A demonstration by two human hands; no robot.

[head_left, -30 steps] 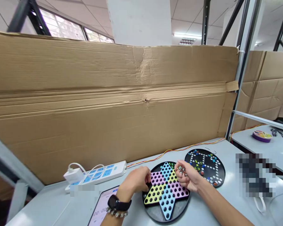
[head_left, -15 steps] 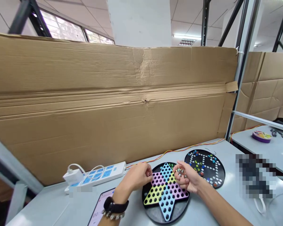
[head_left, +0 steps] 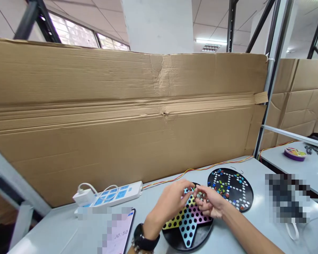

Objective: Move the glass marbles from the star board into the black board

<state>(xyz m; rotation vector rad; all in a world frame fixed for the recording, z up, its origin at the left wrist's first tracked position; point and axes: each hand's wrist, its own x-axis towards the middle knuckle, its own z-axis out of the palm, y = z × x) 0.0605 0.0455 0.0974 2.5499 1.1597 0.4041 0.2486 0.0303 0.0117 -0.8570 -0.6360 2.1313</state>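
Note:
My right hand [head_left: 210,203] is cupped over the right side of a Chinese checkers board [head_left: 188,234], palm up. Its curled fingers hold several glass marbles [head_left: 200,195], greenish and clear. My left hand [head_left: 172,201], with a black watch on the wrist, is arched over the board's left half. Its thumb and forefinger are parted, and the fingertips come close to the marbles in my right palm. The board is round and black with a star of blue, yellow and pink points full of holes. Both hands cover its upper part.
A second round black board [head_left: 243,197] with white dots and loose coloured marbles lies to the right. On the left are a white power strip [head_left: 134,190] with a plugged-in charger [head_left: 84,197] and a phone [head_left: 122,233]. Cardboard [head_left: 108,151] walls off the back.
My left hand has moved right and slightly up, from the pink left point to beside my right hand, and its fingers have parted. My right hand stays nearly still with the marbles.

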